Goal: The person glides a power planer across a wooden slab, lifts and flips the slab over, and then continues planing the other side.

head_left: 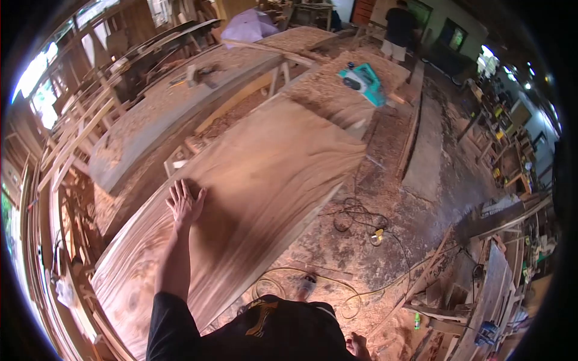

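A long wooden slab (265, 168) with wavy grain lies in front of me, stretching from the lower left towards the upper right. My left hand (185, 203) rests flat near its left edge, fingers spread, holding nothing. Low in the view, beside my body, hangs my right hand (358, 346). Its fingers look curled in, and I see nothing between them; part of it is cut off by the frame. A teal electric planer (364, 84) sits among shavings beyond the slab's far end.
Another thick slab (150, 120), strewn with shavings, lies to the left. A black cord (361, 219) and a yellowish hose (337, 277) loop across the floor. Wood pieces (490, 283) are piled at right. A person (400, 30) stands at the back, near a purple covering (250, 25).
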Demonstrator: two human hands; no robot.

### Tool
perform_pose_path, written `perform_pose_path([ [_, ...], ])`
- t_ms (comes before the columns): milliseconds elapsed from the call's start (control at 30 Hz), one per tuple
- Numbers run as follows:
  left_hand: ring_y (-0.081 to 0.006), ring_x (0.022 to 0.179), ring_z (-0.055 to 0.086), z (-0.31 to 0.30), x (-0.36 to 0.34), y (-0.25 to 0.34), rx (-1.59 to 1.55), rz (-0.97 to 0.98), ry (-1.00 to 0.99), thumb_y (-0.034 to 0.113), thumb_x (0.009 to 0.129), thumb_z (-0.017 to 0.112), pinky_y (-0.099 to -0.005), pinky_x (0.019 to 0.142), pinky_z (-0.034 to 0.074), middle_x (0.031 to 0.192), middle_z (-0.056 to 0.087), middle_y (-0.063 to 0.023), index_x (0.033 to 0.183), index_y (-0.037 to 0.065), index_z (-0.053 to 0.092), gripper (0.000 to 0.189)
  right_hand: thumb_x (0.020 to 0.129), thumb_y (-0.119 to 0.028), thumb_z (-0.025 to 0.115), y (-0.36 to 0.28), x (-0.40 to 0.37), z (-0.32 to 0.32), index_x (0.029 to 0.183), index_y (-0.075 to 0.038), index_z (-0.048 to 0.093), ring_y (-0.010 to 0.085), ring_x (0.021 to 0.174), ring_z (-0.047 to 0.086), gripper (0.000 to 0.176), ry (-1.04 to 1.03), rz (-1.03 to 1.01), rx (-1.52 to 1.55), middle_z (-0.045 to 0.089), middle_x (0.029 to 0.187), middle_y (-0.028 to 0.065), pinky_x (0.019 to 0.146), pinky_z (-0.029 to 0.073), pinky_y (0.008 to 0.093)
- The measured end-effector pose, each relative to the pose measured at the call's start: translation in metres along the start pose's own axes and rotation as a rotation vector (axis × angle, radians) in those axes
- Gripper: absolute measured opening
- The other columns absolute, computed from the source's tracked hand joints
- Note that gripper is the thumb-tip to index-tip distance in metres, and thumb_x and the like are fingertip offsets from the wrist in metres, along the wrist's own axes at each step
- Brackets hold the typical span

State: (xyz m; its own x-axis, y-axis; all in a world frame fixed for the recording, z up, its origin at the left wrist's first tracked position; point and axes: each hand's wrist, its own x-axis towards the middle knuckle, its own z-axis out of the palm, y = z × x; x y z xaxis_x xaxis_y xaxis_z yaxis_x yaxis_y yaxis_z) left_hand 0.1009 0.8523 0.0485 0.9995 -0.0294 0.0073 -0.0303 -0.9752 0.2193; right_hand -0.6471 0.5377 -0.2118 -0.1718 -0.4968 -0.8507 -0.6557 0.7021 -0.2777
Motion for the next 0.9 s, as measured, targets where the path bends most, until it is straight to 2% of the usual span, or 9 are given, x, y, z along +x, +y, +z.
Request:
perform_pose_path([
  [100, -0.041, 0.155, 0.01, 0.02, 0.041, 0.093, 0.002, 0.021, 0.008, 0.073, 0.092, 0.047, -0.0631, 0.122, 0.009, 0.168, 0.016, -0.0174, 0.16, 0.004, 0.021, 0.101, 0.092, -0.015, 0.071, -0.047, 0.04, -0.022, 0.094, 0.002, 0.065, 0.0247, 0.063, 0.072, 0.018, -0.133, -0.298, 0.144, 0.072, 0.079, 0.016, 0.05, 0.056, 0.0377],
  [133, -0.0408, 0.155, 0.01, 0.026, 0.051, 0.12, 0.008, 0.032, 0.009, 0.074, 0.092, 0.046, -0.0627, 0.122, 0.009, 0.168, 0.016, -0.0169, 0.161, 0.004, 0.021, 0.101, 0.089, -0.011, 0.073, -0.061, 0.063, -0.031, 0.092, 0.001, 0.067, 0.0201, 0.057, 0.065, 0.014, -0.051, -0.683, -0.071, 0.07, 0.075, 0.0128, 0.047, 0.051, 0.0348],
  [200, -0.0403, 0.155, 0.01, 0.039, 0.07, 0.165, 0.02, 0.044, 0.009, 0.075, 0.092, 0.044, -0.0621, 0.122, 0.009, 0.169, 0.016, -0.016, 0.161, 0.004, 0.02, 0.101, 0.082, -0.011, 0.073, -0.123, 0.043, -0.043, 0.083, -0.008, 0.072, 0.0204, 0.069, 0.065, 0.003, 0.155, -0.634, -0.259, 0.07, 0.077, 0.0069, 0.059, 0.05, 0.0335],
  [267, -0.0398, 0.155, 0.009, 0.048, 0.085, 0.205, 0.032, 0.045, 0.0, 0.077, 0.092, 0.042, -0.0615, 0.122, 0.009, 0.169, 0.016, -0.0154, 0.161, 0.004, 0.02, 0.102, 0.084, -0.008, 0.075, -0.169, 0.045, -0.051, 0.089, -0.005, 0.071, 0.014, 0.076, 0.063, 0.007, 0.033, -0.474, 0.076, 0.069, 0.082, 0.0031, 0.063, 0.05, 0.0297],
  [400, -0.0387, 0.156, 0.008, 0.061, 0.117, 0.261, 0.035, 0.052, 0.02, 0.077, 0.091, 0.043, -0.0612, 0.122, 0.007, 0.169, 0.014, -0.0153, 0.161, 0.005, 0.02, 0.103, 0.088, -0.006, 0.074, -0.209, 0.088, -0.044, 0.1, -0.005, 0.069, 0.0126, 0.073, 0.064, 0.013, -0.072, -0.857, 0.206, 0.07, 0.088, 0.0037, 0.057, 0.05, 0.0283],
  [467, -0.0386, 0.156, 0.008, 0.064, 0.13, 0.29, 0.011, 0.042, 0.015, 0.077, 0.091, 0.045, -0.0611, 0.122, 0.007, 0.169, 0.015, -0.0157, 0.16, 0.005, 0.021, 0.103, 0.089, -0.011, 0.074, -0.253, 0.074, -0.037, 0.1, -0.007, 0.069, 0.0157, 0.071, 0.066, 0.012, -0.127, -0.508, 0.235, 0.07, 0.088, 0.0043, 0.054, 0.052, 0.0305],
  [600, -0.0366, 0.154, 0.013, 0.071, 0.157, 0.36, 0.025, 0.13, 0.017, 0.078, 0.09, 0.044, -0.0575, 0.122, 0.012, 0.167, 0.021, -0.0149, 0.16, 0.006, 0.023, 0.103, 0.086, -0.018, 0.074, -0.338, 0.085, -0.002, 0.099, -0.005, 0.07, 0.0178, 0.066, 0.067, 0.019, -0.219, -0.495, 0.146, 0.071, 0.083, 0.0076, 0.056, 0.054, 0.0317],
  [733, -0.0356, 0.151, 0.022, 0.082, 0.177, 0.435, 0.013, 0.259, 0.03, 0.073, 0.089, 0.049, -0.0592, 0.12, 0.016, 0.163, 0.029, -0.0146, 0.157, 0.003, 0.028, 0.1, 0.088, -0.021, 0.072, -0.48, 0.046, 0.019, 0.088, 0.0, 0.068, 0.0142, 0.057, 0.059, 0.021, -0.237, -0.707, -0.103, 0.065, 0.067, 0.0075, 0.052, 0.046, 0.0305],
  [900, -0.0345, 0.151, 0.025, 0.12, 0.144, 0.488, -0.083, 0.433, 0.153, 0.071, 0.091, 0.049, -0.0567, 0.12, 0.018, 0.161, 0.032, -0.0185, 0.153, -0.001, 0.035, 0.096, 0.091, -0.009, 0.067, -0.688, 0.089, 0.037, 0.089, -0.005, 0.07, 0.0082, 0.072, 0.055, 0.005, -0.334, -1.251, -0.172, 0.064, 0.078, -0.0004, 0.061, 0.046, 0.0276],
])
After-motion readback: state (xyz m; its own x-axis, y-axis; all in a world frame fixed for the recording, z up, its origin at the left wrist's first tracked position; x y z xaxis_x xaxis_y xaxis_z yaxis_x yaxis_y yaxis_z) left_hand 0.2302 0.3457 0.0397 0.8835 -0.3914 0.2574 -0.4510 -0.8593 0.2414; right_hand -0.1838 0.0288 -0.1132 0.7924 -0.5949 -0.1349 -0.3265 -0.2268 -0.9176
